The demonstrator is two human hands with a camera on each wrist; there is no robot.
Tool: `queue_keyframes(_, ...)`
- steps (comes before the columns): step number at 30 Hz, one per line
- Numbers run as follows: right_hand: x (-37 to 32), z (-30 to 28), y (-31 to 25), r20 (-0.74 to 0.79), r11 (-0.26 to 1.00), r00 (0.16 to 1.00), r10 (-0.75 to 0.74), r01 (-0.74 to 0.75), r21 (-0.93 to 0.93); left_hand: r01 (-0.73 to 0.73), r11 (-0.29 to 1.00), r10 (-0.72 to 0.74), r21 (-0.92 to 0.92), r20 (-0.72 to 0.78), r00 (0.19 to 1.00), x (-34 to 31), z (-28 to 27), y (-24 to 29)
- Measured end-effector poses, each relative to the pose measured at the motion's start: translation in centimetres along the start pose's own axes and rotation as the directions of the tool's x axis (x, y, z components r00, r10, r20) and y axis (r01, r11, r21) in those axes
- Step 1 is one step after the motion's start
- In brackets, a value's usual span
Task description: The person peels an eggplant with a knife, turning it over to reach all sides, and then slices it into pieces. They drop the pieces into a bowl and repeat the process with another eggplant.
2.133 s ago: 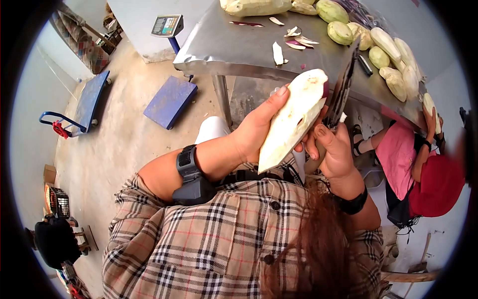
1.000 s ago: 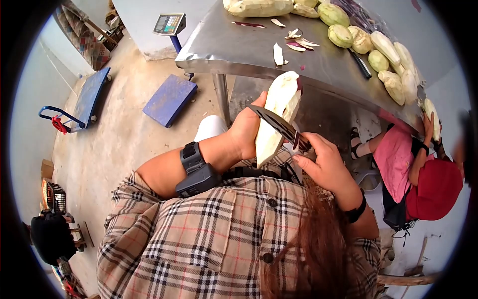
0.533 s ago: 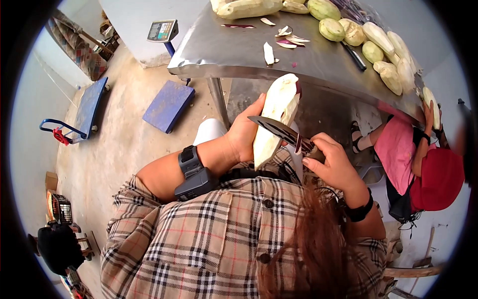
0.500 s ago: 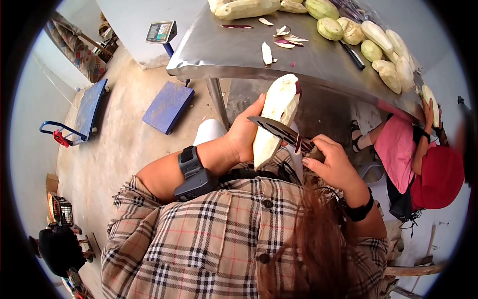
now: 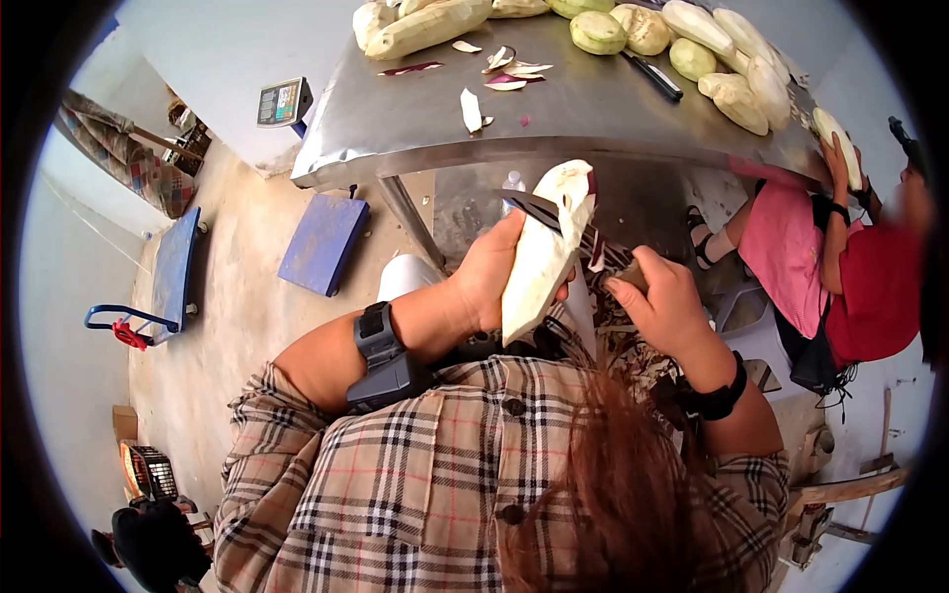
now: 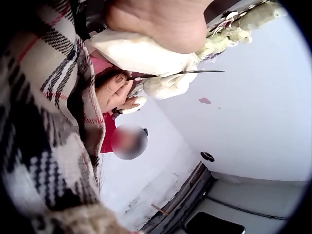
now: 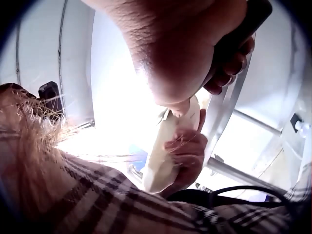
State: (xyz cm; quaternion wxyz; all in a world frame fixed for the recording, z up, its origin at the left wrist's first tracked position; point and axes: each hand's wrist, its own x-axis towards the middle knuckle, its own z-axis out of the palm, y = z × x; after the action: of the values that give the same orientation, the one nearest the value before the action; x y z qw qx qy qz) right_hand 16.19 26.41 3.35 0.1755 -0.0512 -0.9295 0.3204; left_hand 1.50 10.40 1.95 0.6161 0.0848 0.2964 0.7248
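Note:
My left hand [image 5: 494, 272] grips a mostly peeled eggplant [image 5: 539, 267] from its left side, above my lap. The eggplant is pale, with a patch of purple skin near its upper end. In my right hand [image 5: 664, 306] is a knife [image 5: 536, 210], held by its handle. Its dark blade crosses the upper part of the eggplant, with the tip out on the far left side. A bit of purple peel [image 5: 597, 255] clings near the handle end. In the left wrist view, the thin blade [image 6: 195, 72] runs along the eggplant's [image 6: 141, 56] edge.
Ahead stands a metal table [image 5: 395, 124] bearing peel scraps [image 5: 514, 74], a black-handled tool [image 5: 652, 77] and several peeled eggplants [image 5: 435, 28]. Another person in a red top [image 5: 870, 316] sits at right. A blue platform scale [image 5: 324, 242] and a cart [image 5: 176, 277] stand at left.
The knife swung from beside the eggplant to across it, and its blade has since shifted toward the upper end. The head view has turned, so the table sits further left and lower.

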Motion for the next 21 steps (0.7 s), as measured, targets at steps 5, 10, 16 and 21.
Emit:
queue_keyframes(5, -1.2, 0.0, 0.5, -0.065, 0.997, 0.997, -0.038, 0.033, -0.076, 0.044, 0.997, -0.040, 0.061, -0.054, 0.998, -0.1, 0.4, -0.4)
queue_keyframes(10, -1.1, 0.1, 0.4, -0.076, 0.990, 0.995, -0.058, 0.047, -0.135, 0.032, 0.999, -0.031, 0.039, -0.036, 0.999, -0.1, 0.1, -0.4)
queue_keyframes(16, -1.1, 0.4, 0.3, -0.104, 0.980, 0.991, -0.086, 0.065, -0.190, 0.038, 0.999, -0.035, 0.038, -0.072, 0.997, -0.4, 0.0, -0.2)
queue_keyframes(21, -1.8, -1.2, 4.3, -0.296, 0.976, 0.936, 0.190, -0.214, -0.051, 0.041, 0.999, -0.042, 0.035, 0.030, 0.999, -0.9, -0.7, 0.1)
